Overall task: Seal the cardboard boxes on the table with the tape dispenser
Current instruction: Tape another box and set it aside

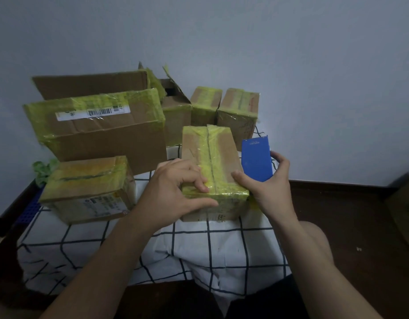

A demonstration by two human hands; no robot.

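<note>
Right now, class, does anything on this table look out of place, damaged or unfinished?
The back box stands open, its flaps raised with torn tape on their edges. A crumpled green wad lies loose beside the near-left box, like discarded tape.

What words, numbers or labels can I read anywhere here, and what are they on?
"27", roughly: sideways digits ending the white barcode label on the big box; the rest is blurred.
On the tape dispenser: small brand mark near its top, unreadable.
On the left front box: side sticker, print too small.
On the middle box: dark print on its front, blurred.
On the back right box: red print, blurred.
</note>
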